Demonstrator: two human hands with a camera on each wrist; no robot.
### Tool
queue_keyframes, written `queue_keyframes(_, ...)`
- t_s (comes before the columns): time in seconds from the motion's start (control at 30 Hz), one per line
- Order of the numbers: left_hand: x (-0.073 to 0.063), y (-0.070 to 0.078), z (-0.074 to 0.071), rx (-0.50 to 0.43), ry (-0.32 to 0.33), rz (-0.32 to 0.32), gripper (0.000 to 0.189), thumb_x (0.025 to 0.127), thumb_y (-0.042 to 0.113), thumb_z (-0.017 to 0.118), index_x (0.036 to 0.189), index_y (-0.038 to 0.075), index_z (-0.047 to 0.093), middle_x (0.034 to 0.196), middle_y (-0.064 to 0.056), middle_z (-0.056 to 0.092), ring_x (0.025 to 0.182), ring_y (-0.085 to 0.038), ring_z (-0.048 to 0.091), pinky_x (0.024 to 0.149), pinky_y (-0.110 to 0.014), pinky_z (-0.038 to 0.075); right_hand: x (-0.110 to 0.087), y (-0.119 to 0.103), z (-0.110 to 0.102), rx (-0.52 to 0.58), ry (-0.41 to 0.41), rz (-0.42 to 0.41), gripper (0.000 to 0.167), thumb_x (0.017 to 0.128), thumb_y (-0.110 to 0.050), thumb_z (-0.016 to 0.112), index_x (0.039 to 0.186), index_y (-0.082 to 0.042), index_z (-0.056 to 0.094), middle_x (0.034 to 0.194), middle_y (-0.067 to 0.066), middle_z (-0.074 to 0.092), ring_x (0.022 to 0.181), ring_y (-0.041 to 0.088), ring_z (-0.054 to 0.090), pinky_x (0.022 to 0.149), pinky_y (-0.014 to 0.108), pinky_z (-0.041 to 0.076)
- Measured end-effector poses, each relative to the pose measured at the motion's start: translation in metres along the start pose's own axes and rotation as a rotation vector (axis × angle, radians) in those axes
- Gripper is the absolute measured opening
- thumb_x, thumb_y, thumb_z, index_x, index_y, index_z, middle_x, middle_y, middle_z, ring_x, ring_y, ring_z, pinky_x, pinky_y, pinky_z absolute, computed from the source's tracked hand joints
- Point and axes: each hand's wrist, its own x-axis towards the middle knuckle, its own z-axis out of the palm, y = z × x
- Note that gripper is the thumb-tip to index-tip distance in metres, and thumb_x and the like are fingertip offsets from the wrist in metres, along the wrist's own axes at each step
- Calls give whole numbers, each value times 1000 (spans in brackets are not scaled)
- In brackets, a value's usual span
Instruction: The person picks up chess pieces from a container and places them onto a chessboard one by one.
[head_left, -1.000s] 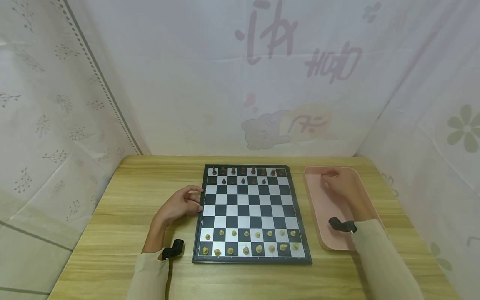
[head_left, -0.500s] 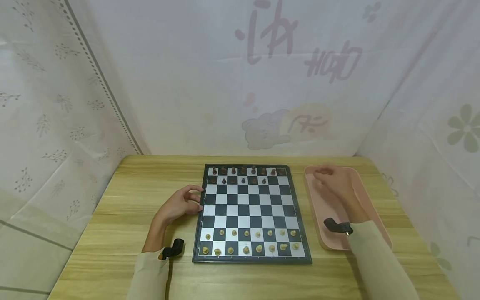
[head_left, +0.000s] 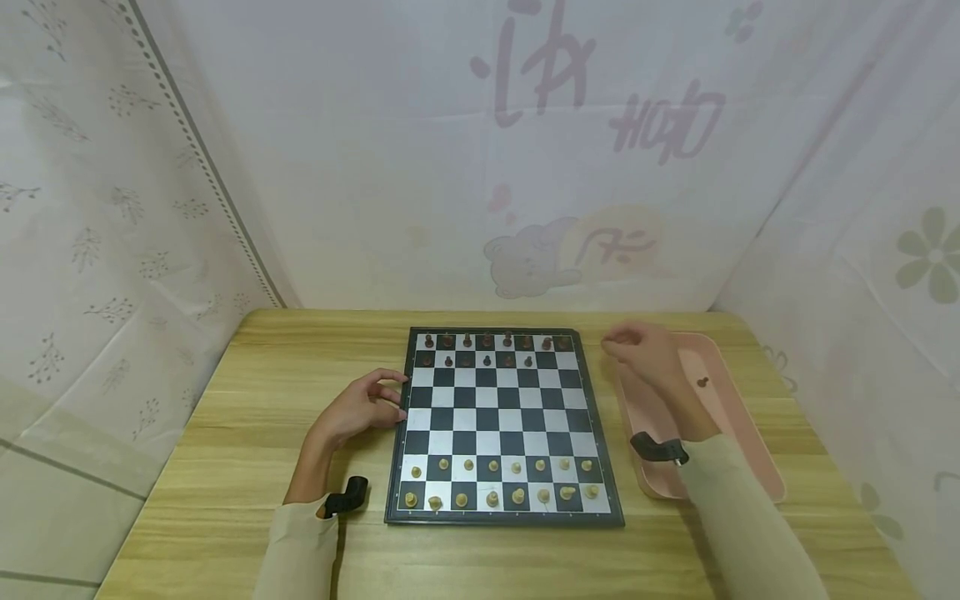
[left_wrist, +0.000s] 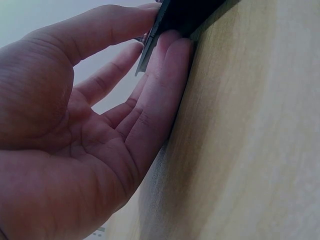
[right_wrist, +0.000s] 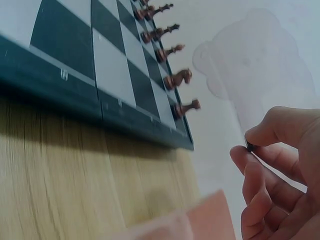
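Observation:
My right hand (head_left: 643, 358) is in the air over the tray's far left corner. Thumb and forefinger pinch a small dark chess piece (right_wrist: 251, 147), mostly hidden by the fingertips. Another dark chess piece (head_left: 702, 382) lies on its side in the pink tray (head_left: 723, 433). The black-and-white chessboard (head_left: 487, 421) has cream pieces (head_left: 492, 500) on its two near rows and brown pieces (head_left: 487, 342) on its two far rows. Two squares at the right of the second far row are bare. My left hand (head_left: 363, 408) touches the board's left edge, its fingers loosely bent.
The wooden table (head_left: 285, 367) carries the board in the middle and the tray at the right. Patterned white cloth (head_left: 390, 208) hangs behind the table and along both sides. A black wrist camera (head_left: 658, 448) is strapped to each wrist.
My right hand has risen from inside the tray and moved left toward the board with the chess piece, uncovering the other piece in the tray. My left hand stays in place.

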Motion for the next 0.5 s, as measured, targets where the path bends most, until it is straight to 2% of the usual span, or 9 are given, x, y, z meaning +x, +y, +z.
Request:
queue_keyframes(0.1, 0, 0, 0, -2, -2, 0, 62, 89, 3, 82, 147, 0, 60, 116, -22, 69, 97, -30, 66, 83, -37, 53, 3, -7, 6, -8, -29, -12, 22, 102, -18, 79, 116, -1, 78, 110, 18, 77, 94, 25, 67, 73, 29, 55)
queue_keyframes(0.3, 0, 0, 0, -8, -7, 0, 63, 89, 3, 82, 148, 0, 59, 116, -23, 69, 96, -30, 67, 83, -37, 53, 9, -21, 20, -23, -86, -33, 17, 100, -14, 78, 113, -3, 80, 110, 15, 77, 96, 31, 68, 78, 40, 53)
queue_keyframes(0.5, 1, 0, 0, -15, -13, -3, 66, 87, 1, 80, 150, -1, 58, 116, -23, 70, 96, -31, 67, 84, -38, 53, 11, -32, 40, -49, -143, -38, 11, 100, -16, 79, 108, -9, 81, 104, 9, 77, 95, 29, 66, 79, 41, 53)
